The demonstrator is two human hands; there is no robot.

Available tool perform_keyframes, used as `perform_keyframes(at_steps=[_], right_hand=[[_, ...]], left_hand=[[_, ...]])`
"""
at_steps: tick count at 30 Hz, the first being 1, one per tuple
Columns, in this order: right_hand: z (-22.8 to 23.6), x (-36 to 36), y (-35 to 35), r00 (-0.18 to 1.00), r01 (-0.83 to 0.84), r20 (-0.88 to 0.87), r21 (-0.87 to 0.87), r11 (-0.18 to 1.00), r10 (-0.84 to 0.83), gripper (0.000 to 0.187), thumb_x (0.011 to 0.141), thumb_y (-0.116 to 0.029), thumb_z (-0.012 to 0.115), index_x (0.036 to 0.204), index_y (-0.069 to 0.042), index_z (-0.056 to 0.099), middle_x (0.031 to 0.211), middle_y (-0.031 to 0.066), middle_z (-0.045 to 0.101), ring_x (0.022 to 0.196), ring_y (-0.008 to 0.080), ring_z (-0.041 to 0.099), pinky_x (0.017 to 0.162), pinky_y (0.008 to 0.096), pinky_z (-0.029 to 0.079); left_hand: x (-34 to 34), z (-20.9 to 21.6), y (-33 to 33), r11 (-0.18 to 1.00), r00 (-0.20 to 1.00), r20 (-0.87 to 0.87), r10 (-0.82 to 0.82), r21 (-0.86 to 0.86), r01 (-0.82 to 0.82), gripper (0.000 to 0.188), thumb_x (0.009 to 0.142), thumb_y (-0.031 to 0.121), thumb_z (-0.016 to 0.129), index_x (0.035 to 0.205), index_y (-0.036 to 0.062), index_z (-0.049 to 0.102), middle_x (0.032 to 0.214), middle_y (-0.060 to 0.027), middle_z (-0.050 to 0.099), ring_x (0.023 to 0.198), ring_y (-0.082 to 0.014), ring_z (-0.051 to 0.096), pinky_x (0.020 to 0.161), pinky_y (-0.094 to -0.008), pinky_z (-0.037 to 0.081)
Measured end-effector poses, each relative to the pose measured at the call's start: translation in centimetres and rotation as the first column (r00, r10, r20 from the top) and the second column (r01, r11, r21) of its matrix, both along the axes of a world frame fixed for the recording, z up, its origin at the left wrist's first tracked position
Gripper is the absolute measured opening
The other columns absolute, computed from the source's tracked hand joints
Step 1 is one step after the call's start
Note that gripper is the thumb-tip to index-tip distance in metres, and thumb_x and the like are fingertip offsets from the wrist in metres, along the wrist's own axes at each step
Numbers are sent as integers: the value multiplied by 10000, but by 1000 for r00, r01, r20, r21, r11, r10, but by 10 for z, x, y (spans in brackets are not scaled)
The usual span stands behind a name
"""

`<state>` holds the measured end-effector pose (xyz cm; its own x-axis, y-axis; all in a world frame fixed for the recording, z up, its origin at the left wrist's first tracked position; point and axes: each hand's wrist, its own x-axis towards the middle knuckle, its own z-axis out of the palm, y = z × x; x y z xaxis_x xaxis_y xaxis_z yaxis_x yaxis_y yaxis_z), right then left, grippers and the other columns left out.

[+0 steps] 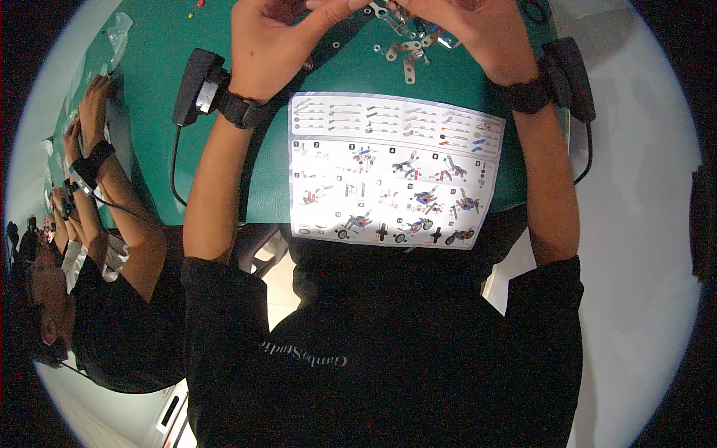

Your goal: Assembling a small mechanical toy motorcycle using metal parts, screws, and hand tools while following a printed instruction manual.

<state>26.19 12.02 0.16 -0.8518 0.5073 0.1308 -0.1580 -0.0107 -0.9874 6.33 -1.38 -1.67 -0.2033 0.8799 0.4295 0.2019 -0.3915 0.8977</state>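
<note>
My left hand [276, 48] and my right hand [482, 37] are at the far edge of the view, over a green table mat [358, 71]. Thumbs and fingers bend toward each other in a closed, pinching shape. The fingertips are partly cut off by the upper edge, so what they hold cannot be made out. Just below and between them lie perforated metal strips [409, 66], small bolts and a loose nut [336, 45]. A printed instruction sheet [396, 175] with assembly diagrams lies nearer my body, its lower part past the mat's near edge.
Both wrists wear black straps with box-shaped devices [200, 86] and cables. To the left, a co-worker's hands [93, 112] are at the same table, near a clear plastic bag [118, 37]. Small red and yellow pieces [196, 7] lie at the far left.
</note>
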Motion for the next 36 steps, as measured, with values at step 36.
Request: perform_keyframes(at_steps=[36], right_hand=[[10,-5,-5,1000,-24,20,43,999,23,286,921,1,729,1187,50,635,1057,126,722,965,162,699,844,276,583]], left_hand=[[-6,4,-1,998,996,71,51,-44,-48,126,927,28,761,982,40,647,937,-44,714,784,-63,617,728,-232,524]])
